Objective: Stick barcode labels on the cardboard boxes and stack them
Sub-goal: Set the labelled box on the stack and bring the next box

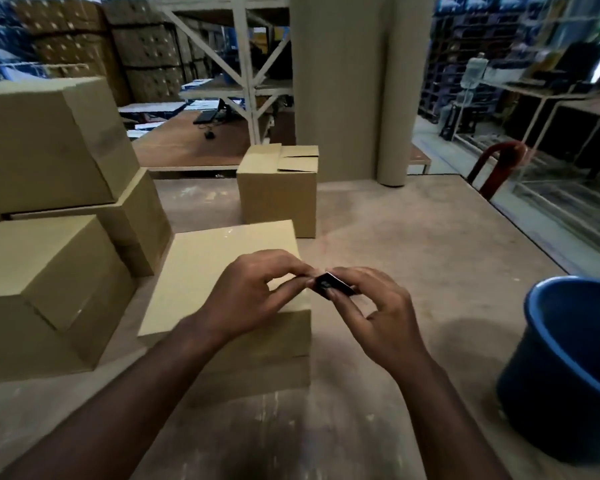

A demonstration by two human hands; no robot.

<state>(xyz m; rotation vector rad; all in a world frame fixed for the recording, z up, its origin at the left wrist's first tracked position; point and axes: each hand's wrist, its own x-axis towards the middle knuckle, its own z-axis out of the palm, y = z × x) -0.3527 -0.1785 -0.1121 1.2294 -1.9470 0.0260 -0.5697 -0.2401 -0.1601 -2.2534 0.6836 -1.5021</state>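
Head view of a labelling station. Both hands met above the right edge of the nearest cardboard box, which lay closed on the counter directly in front of the person. The left hand had its fingers curled, with thumb and fingertips pinched together at the left end of a small barcode label; the right hand pinched the same label from the right, thumb below and forefinger above, the other fingers loosely bent. The label was held in the air between the two hands, tilted, its dark face partly shown and a pale edge along its top; whether it touched the box could not be told, and its print was too blurred to read. To the left stood a stack of closed cardboard boxes, the upper box resting on a lower one, with a further large box in front of them, just beside the nearest box. Behind the nearest box, farther back on the counter, stood a smaller box with open flaps. A blue tub sat at the right edge of the counter, well apart from the hands. Beyond the counter rose a wide roll of brown paper, a white metal rack, a red chair back and walls of stacked cartons.
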